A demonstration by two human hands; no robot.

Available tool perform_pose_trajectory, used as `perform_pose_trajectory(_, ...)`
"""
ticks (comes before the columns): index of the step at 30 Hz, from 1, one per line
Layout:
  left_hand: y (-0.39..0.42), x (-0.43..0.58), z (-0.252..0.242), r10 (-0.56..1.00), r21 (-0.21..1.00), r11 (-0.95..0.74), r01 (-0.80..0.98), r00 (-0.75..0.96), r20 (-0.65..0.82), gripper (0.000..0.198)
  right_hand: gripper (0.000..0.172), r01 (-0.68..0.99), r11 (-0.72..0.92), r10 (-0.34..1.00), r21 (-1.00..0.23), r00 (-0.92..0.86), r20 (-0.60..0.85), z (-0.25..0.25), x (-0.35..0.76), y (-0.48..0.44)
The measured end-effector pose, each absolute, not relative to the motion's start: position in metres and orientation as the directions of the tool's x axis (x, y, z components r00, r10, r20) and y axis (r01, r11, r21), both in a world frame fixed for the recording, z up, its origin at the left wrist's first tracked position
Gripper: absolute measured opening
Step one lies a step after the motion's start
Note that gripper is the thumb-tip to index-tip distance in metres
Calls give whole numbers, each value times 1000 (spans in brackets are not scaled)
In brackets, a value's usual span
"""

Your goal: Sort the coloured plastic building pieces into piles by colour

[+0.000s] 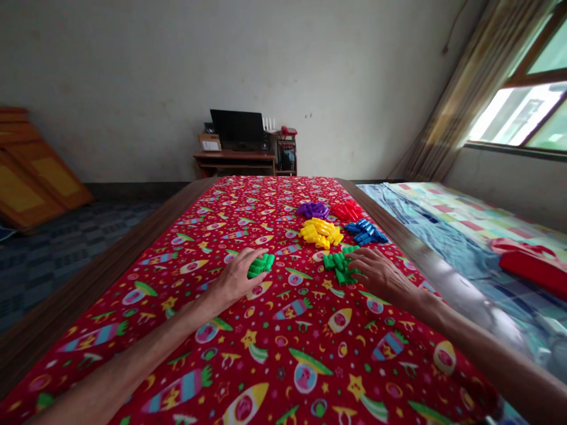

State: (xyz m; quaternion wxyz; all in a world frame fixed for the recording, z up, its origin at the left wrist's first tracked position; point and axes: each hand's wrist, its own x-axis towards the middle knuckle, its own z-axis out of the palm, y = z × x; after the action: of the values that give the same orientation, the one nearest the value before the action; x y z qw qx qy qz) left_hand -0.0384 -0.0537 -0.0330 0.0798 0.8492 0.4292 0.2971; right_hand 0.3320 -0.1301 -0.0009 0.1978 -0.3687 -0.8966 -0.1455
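On the red patterned cloth, my left hand (234,274) curls its thumb and fingers around a small cluster of green plastic pieces (262,266). My right hand (378,270) reaches over the right side of a loose green pile (340,265), fingers stretched out and touching it; whether a piece sits under the fingertips is hidden. Just beyond that pile lie yellow pieces (321,232) and blue pieces (365,231). Farther back are purple pieces (312,209) and red pieces (347,209). All the pieces look short, shiny and tube-like.
The cloth (274,354) covers most of a long table with brown wooden edges (398,242). To the right stands a bed (452,236) with a red item (531,268) on it. A desk with a monitor (238,128) stands against the far wall, and a wooden cabinet (39,171) at left.
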Motion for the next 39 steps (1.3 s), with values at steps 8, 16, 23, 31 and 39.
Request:
perform_pose_trajectory(8, -63, -14, -3, 757, 521, -654, 549, 463, 461, 44, 18, 659, 740, 497, 135, -671, 550, 11, 313, -128)
perform_pose_trajectory(16, -80, 36, -9, 846, 958, -285, 34, 478, 235, 87, 39, 504, 864, 424, -19, -706, 567, 18, 226, -116)
perform_pose_trajectory(23, -68, 12, -6, 760, 795, -558, 236, 531, 376, 72, 26, 586, 810, 500, -24, -669, 550, 20, 237, -97)
perform_pose_trajectory(31, -36, -26, -22, 708, 330, -706, 626, 624, 331, 27, 27, 708, 704, 647, -46, -614, 453, 13, 289, -85)
perform_pose_trajectory(39, -55, -4, -6, 715, 422, -697, 580, 601, 356, 38, 22, 661, 750, 612, -23, -682, 400, 14, 303, -101)
